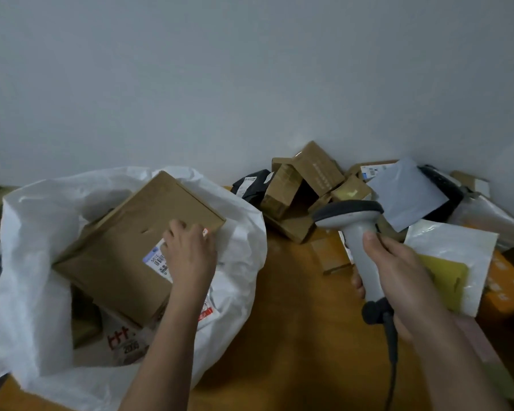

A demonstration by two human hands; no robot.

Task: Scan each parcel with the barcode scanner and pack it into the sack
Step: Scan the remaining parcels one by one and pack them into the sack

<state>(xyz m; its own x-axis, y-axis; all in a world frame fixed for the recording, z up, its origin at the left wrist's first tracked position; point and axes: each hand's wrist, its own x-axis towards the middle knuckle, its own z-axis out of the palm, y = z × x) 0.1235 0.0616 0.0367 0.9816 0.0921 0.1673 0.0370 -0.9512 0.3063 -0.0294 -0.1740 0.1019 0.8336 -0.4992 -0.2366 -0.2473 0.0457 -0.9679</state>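
Cardboard box (125, 250) in woven sack (33, 262), left hand (190, 256) on top

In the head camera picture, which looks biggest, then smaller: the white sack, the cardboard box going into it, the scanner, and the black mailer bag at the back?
1. white sack
2. cardboard box
3. barcode scanner
4. black mailer bag, though it lies farther away, so this last placing is unsure.

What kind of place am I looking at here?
Probably a small parcel sorting or dispatch room: a heap of cardboard boxes and mailers against the wall, a white sack half full of parcels, and a barcode scanner in the right hand.
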